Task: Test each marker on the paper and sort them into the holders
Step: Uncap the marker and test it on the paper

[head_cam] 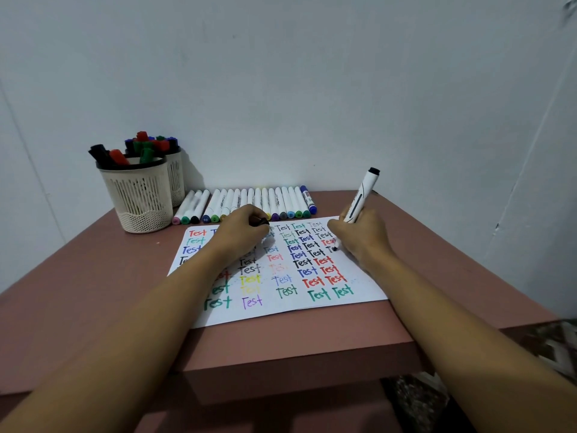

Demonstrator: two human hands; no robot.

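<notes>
My right hand [362, 237] grips a white marker with black trim [362, 198], its black tip pressed on the white paper [359, 276] at the right side, beside rows of coloured "Test" words. My left hand [242, 231] rests on the paper's upper middle and holds a small black cap [261, 221] in curled fingers. A row of white markers [249, 203] with coloured ends lies behind the paper along the wall. Two cream mesh holders stand at the back left: the front holder [139, 198] and the rear holder [175, 176], both with markers in them.
The brownish-pink table [93, 276] ends at a front edge near me and a right edge beside the wall. A patterned dark fabric [552, 345] lies below the table at the right. The pale wall stands right behind the markers.
</notes>
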